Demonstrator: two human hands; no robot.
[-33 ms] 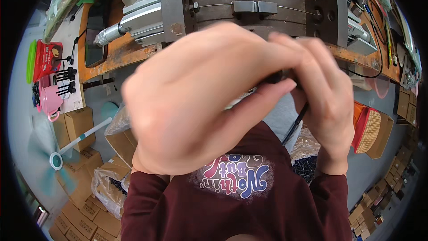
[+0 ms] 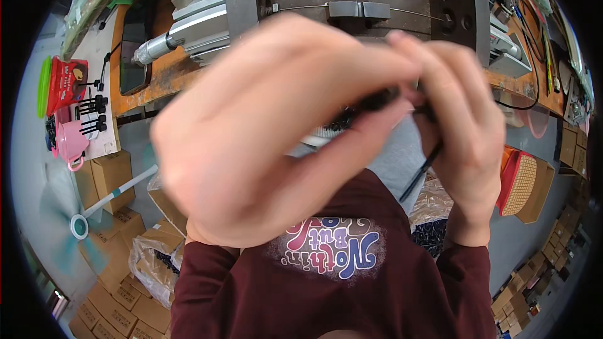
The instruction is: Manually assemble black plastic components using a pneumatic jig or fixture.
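My left hand is large and blurred in the middle, its thumb and fingers closing towards a small dark piece. Right beside it, my right hand is curled, with its fingertips close to those of the left. A thin black rod-like part sticks out below the right palm and slants down to the left. Fingers hide most of this part, so I cannot tell whether the dark piece belongs to it. Through the gap under my left fingers, a white ribbed rim and some dark bits show.
Beyond my hands, a dark metal fixture with two small steel blocks stands on a worn wooden bench. At left are a phone, several black T-shaped parts, a pink basket and a fan. Cardboard boxes lie below.
My left hand has shifted a little up and left, and my right hand slightly right. More of the dark bits and white rim shows between them.
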